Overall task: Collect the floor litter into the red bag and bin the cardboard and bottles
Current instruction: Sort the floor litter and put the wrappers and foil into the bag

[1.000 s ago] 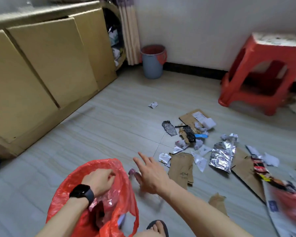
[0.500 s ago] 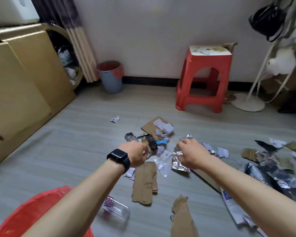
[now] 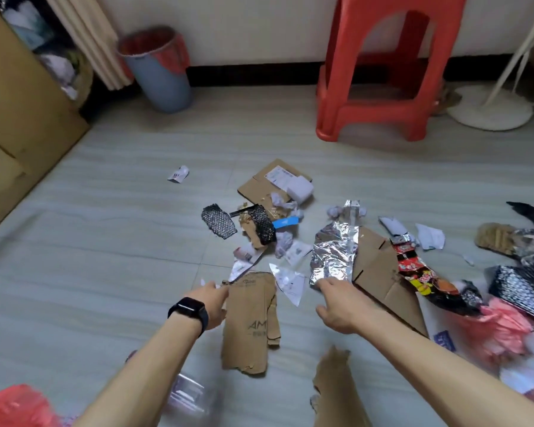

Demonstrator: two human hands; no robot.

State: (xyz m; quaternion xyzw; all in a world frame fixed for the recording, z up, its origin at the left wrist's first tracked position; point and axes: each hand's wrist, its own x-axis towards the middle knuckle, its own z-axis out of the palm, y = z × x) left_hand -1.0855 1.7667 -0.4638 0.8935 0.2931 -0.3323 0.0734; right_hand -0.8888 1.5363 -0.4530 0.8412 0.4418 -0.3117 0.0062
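Litter lies scattered on the pale floor. My left hand (image 3: 208,305), with a black watch on the wrist, reaches to small white paper scraps (image 3: 211,285) at the top left corner of a torn cardboard strip (image 3: 248,322); its fingers look extended. My right hand (image 3: 336,305) has its fingertips at the lower edge of a crumpled silver foil sheet (image 3: 333,254), which overlaps a larger cardboard piece (image 3: 378,272). The red bag (image 3: 13,405) shows at the bottom left, with a clear plastic bottle (image 3: 188,392) beside it under my left forearm.
A grey-blue bin (image 3: 161,72) with a red liner stands by the back wall, a red stool (image 3: 379,75) to its right, and a white fan base (image 3: 490,114) beyond. Wooden cabinet (image 3: 19,112) on the left. Black mesh (image 3: 218,221), wrappers (image 3: 413,266) and more cardboard (image 3: 336,392) lie around.
Both hands left the red bag and reached out over the litter. My left hand dropped to the scraps by the cardboard strip; my right hand came to the foil's lower edge.
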